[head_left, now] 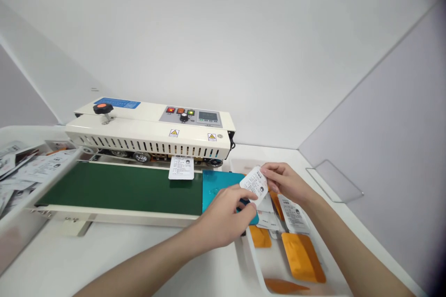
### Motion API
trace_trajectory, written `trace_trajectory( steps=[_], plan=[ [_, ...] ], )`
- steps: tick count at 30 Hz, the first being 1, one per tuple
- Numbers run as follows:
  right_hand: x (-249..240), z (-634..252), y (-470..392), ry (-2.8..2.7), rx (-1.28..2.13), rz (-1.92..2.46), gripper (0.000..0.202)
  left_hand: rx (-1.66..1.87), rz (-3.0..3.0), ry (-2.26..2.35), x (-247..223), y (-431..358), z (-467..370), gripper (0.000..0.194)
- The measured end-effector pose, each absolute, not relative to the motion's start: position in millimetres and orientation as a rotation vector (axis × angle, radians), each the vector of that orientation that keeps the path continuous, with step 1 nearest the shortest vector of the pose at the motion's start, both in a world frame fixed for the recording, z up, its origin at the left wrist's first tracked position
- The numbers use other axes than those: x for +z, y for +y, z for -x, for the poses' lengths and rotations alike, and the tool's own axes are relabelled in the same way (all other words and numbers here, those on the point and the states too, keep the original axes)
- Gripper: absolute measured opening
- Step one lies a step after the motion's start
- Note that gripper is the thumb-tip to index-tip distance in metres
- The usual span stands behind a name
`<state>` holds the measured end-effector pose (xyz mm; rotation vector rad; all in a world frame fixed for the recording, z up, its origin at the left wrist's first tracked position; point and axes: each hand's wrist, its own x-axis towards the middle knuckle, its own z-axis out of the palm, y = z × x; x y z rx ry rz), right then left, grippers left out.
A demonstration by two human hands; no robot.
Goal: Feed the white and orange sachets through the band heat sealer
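My right hand [284,181] pinches a small white printed packet [253,185] by its upper right corner, above the blue-green plate [223,185] at the right end of the sealing machine [149,129]. My left hand [226,215] reaches over the same plate, its fingertips touching the packet's lower left edge. Its thumb and index finger are apart, and part of the hand's underside is hidden. Another white printed packet [181,168] lies on the green conveyor belt [121,188], its top edge under the machine's slotted cover.
Below my right forearm, a white bin [256,264] holds several white printed packets and orange pouches [303,256]. At the far left, another bin [21,246] is piled with packets [31,171]. A wire frame [334,181] stands by the right wall.
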<state>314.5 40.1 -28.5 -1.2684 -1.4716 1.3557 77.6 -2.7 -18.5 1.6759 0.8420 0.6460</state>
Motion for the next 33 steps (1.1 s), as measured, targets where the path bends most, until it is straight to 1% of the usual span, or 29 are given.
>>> trace_trajectory(
  steps=[7, 11, 15, 18, 23, 29, 33],
  plan=[
    [-35, -320, 41, -1.547, 1.338, 1.258, 0.024, 0.590, -1.711, 0.767, -15, 0, -73, 0.032],
    [-36, -318, 41, -1.566, 1.299, 1.259, 0.023, 0.470, -1.704, 0.735, -10, 4, -68, 0.035],
    [-33, -317, 43, -1.586, 1.135, 1.345, 0.028, 0.418, -1.639, 0.782, -7, 7, -64, 0.037],
    [-34, -322, 45, -1.699, 1.025, 1.456, 0.031, 0.444, -1.545, 0.847, -8, 10, -63, 0.037],
    [-46, -323, 44, -2.010, 1.009, 1.542, 0.030, 0.506, -1.450, 0.871, -16, 14, -60, 0.037],
    [-62, -309, 42, -2.108, 0.933, 1.576, 0.051, 0.490, -1.451, 0.874, -7, 17, -52, 0.039],
    [-63, -309, 42, -2.170, 0.983, 1.559, 0.059, 0.483, -1.433, 0.869, -2, 17, -50, 0.038]
  ],
)
